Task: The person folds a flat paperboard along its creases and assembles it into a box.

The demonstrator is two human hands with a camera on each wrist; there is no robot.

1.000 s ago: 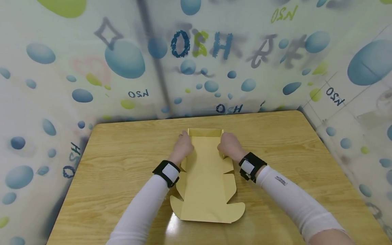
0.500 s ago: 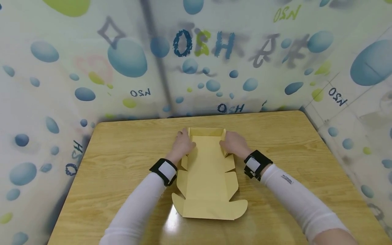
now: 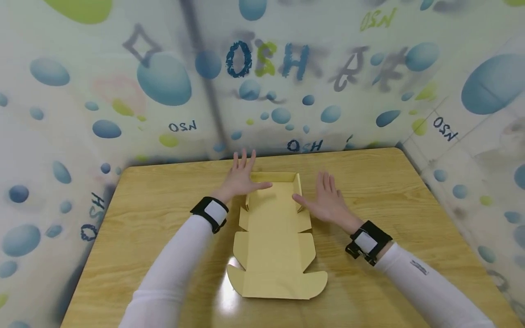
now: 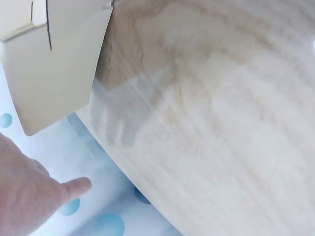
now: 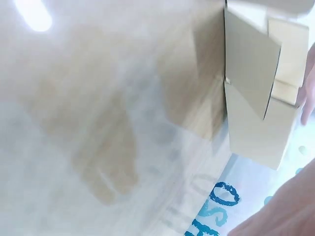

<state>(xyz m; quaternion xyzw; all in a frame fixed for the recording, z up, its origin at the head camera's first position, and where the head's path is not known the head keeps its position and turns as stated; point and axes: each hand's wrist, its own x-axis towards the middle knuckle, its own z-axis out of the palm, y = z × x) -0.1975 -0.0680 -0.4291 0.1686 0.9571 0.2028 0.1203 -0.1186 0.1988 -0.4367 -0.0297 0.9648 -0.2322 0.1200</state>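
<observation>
- The left hand [image 3: 239,181] is held with its fingers straight and fanned and its thumb stretched sideways over the far left part of the cardboard box [image 3: 272,246]; nothing is gripped, and whether the cardboard is touched by the thumb cannot be told.
- The right hand [image 3: 328,205] is likewise extended, its fingers straight and close together, its thumb pointed at the box's right side wall [image 3: 298,189]; nothing is held by it, and contact cannot be made out.
- The far left corner of the box is partly hidden by the left hand.
- The box, made of thin, matt yellowish cardboard, is set lengthwise near the middle of the tabletop [image 3: 164,196], between the forearms.
- Upright walls are formed at its far end, while the near part is laid out nearly flat, edged with angular side flaps and two rounded near flaps.
- Both wrists are wrapped in black wristbands [image 3: 210,213], and the forearms are covered by white sleeves [image 3: 176,269].
- The tabletop is wood-grained and glossy, with light reflected near the box.
- Behind it, a pale backdrop [image 3: 262,114] is patterned with blue and green drops and lettering.
</observation>
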